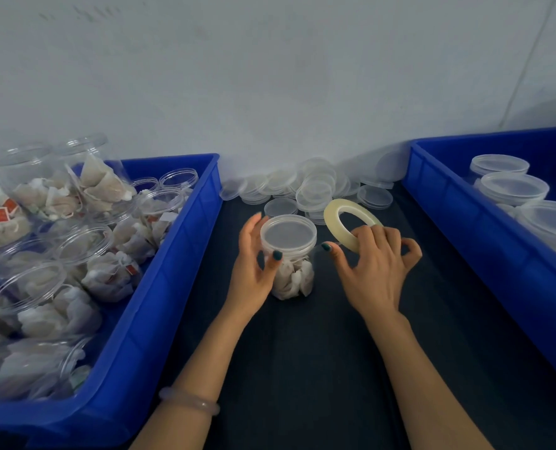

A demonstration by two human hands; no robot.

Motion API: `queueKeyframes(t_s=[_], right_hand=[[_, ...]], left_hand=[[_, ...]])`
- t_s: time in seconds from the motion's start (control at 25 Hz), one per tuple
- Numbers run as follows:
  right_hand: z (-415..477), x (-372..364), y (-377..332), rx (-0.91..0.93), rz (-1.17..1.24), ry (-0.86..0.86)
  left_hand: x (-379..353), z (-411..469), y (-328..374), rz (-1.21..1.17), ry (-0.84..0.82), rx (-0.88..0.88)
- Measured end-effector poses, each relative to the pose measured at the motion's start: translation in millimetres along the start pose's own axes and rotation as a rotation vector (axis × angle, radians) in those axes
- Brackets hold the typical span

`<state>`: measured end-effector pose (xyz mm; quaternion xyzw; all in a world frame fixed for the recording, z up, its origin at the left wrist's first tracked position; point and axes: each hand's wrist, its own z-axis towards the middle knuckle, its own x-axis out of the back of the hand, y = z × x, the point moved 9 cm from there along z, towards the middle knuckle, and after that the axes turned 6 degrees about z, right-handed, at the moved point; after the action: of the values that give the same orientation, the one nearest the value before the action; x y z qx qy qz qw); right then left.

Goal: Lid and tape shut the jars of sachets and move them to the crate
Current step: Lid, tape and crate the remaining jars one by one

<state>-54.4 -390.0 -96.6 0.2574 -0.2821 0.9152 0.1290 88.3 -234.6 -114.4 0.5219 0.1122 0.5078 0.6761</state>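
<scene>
The left hand (254,264) grasps the jar (291,271) just under its rim, with the thumb on the near side and the fingers curved round the far side. The jar stands upright on the dark mat (302,368), packed with white sachets, and its clear lid (288,230) sits flat on top. The right hand (374,267) is just beside the jar on its right. Its fingers are hooked through the tape roll (346,219) and hold it tilted up on edge, while the thumb stretches towards the jar's rim (whether a strand of tape already runs from roll to jar cannot be told). A pale bracelet (189,401) circles the left wrist.

Behind the jar and the roll, a heap of loose lids (312,190) lies against the foot of the white wall (270,76).

On the left, the left crate (173,287) is blue and crowded with open jars (85,245) of sachets, none lidded, some leaning and stacked on others. On the right, well apart from the hands, the right crate (448,216), also blue, holds lidded jars (513,188); 3 of their tops show in a row along its far side.
</scene>
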Motion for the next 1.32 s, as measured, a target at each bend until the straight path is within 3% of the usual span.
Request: queueKeyframes(t_s=[0.24,0.36,0.48,0.56,0.72,0.92,1.04,1.32], right_hand=[[-4,-6,10,-0.051,0.074,-0.042],[-6,-8,10,-0.048,0.081,-0.061],[-6,-7,10,-0.061,0.099,-0.067],[-6,-6,10,-0.068,0.107,-0.067],[-6,-5,7,-0.064,0.125,-0.075],[-8,-2,10,0.022,0.268,-0.144],[-7,6,13,0.123,0.153,-0.137],[2,27,16,0.101,0.045,-0.018]], left_hand=[[-7,22,-17,-0.071,-0.065,0.053],[-10,21,-25,-0.282,-0.074,0.191],[-10,16,-34,-0.480,0.065,0.326],[-4,6,-34,-0.434,0.162,0.304],[-22,-15,0,-0.124,0.045,0.148],[-9,-3,2,0.049,0.141,0.138],[-3,5,-5,0.032,0.031,0.134],[-8,16,4,0.030,-0.286,0.079]])
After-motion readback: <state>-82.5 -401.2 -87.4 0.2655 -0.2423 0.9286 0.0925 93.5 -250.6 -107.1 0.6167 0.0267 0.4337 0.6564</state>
